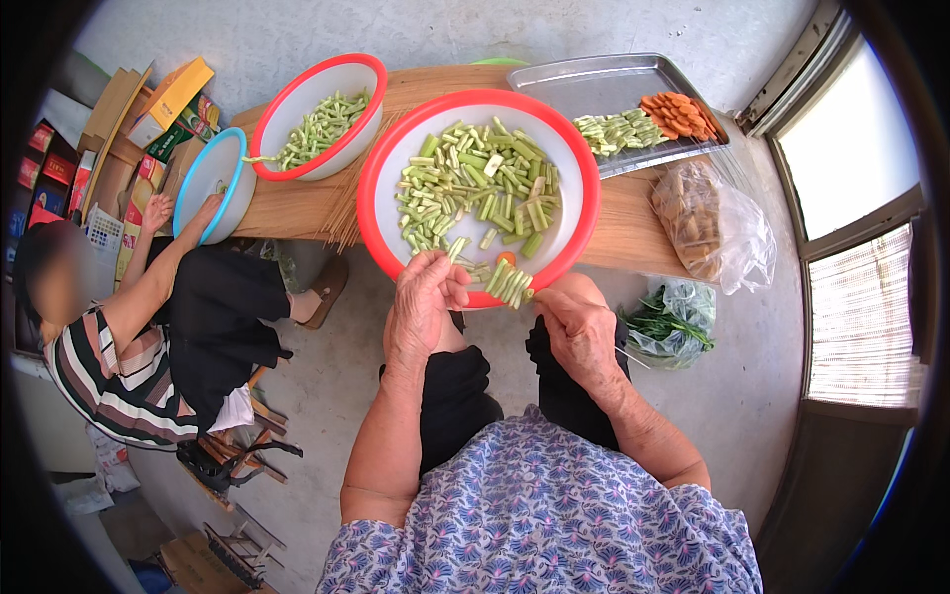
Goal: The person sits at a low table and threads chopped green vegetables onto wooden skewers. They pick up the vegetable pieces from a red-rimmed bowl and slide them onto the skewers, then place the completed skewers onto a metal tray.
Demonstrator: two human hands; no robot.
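Note:
My right hand grips a thin skewer near the front rim of the red-rimmed basin. A row of cut green bean pieces is threaded side by side on that skewer. Between the thumb and fingers of my left hand are a few loose bean pieces, held above the basin's near edge. Many short cut green beans fill much of the basin, and one orange carrot slice lies close to its front wall.
Threaded beans and carrot slices lie on a metal tray. Bare skewers sit left of my basin, beside another bean basin. A co-worker reaches into a blue-rimmed basin. Plastic bags hold brown food and leafy greens.

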